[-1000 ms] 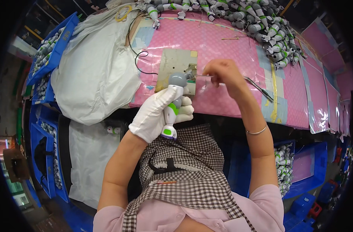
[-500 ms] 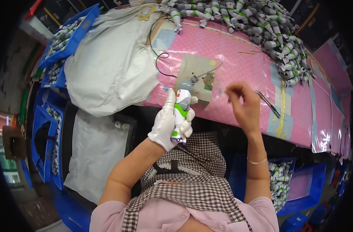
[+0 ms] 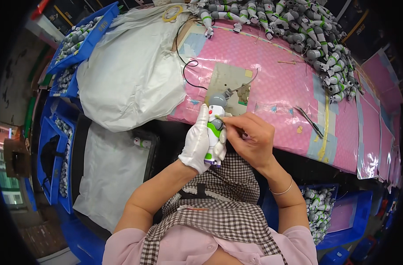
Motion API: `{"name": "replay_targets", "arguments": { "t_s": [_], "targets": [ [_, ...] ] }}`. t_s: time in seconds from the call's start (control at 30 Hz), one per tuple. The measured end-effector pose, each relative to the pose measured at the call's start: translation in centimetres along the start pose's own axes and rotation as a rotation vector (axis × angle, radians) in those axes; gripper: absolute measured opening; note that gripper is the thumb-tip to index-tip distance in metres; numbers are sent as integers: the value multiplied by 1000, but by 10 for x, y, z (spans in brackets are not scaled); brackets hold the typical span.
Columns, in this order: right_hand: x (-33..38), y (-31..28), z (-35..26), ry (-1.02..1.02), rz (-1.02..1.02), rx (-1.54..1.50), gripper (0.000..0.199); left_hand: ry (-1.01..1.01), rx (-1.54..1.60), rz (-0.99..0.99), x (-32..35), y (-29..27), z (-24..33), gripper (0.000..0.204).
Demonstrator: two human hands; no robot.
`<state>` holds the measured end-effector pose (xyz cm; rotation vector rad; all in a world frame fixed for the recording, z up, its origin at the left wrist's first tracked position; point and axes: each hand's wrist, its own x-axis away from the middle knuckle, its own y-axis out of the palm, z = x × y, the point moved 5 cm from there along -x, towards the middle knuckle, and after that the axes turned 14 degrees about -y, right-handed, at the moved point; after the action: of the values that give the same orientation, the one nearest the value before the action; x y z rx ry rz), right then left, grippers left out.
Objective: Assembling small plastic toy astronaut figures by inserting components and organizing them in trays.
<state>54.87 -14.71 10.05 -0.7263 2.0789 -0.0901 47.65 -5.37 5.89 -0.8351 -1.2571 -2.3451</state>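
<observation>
My left hand, in a white glove, is closed around a toy arm. The toy arm has a grey rounded top, white sections, a red dot, a green band and a purple lower end. Its grey top touches or lies very near a thin metal rod on a grey plate at the table edge. My bare right hand pinches at the arm's grey middle joint. A small greenish bit shows at its fingertips, too small to name.
A large heap of similar toy arms covers the far right of the pink table. Tweezers lie to the right. White sheeting drapes the left side. Blue bins with more parts stand left, and another blue bin lower right.
My right hand has come left and down from above the table to the toy arm, its fingertips now at the middle joint. My left hand still grips the arm.
</observation>
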Motion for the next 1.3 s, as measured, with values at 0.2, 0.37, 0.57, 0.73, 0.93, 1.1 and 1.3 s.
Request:
{"name": "replay_targets", "arguments": {
  "t_s": [0.2,0.37,0.57,0.73,0.93,1.1,1.3],
  "targets": [
    [-3,2,1,-33,5,-7,18,-9,8,-20,0,2,1,52],
    [-6,-2,4,-29,4,65,16,-13,6,-62,-4,-4,-1,56],
    [-3,0,1,-50,-35,70,18,-12,9,-47,-5,-4,-3,56],
    [-3,0,1,-80,-17,96,18,-7,-11,-5,-5,-5,-4,56],
    [-5,-2,1,-79,-40,102,17,16,-9,39,-7,-5,-5,56],
    [-6,-4,3,-76,-14,119,17,32,-24,-22,-4,-1,-3,54],
    [-6,-1,2,-54,2,123,16,31,-37,16,-4,-4,-3,56]
  ]
}}
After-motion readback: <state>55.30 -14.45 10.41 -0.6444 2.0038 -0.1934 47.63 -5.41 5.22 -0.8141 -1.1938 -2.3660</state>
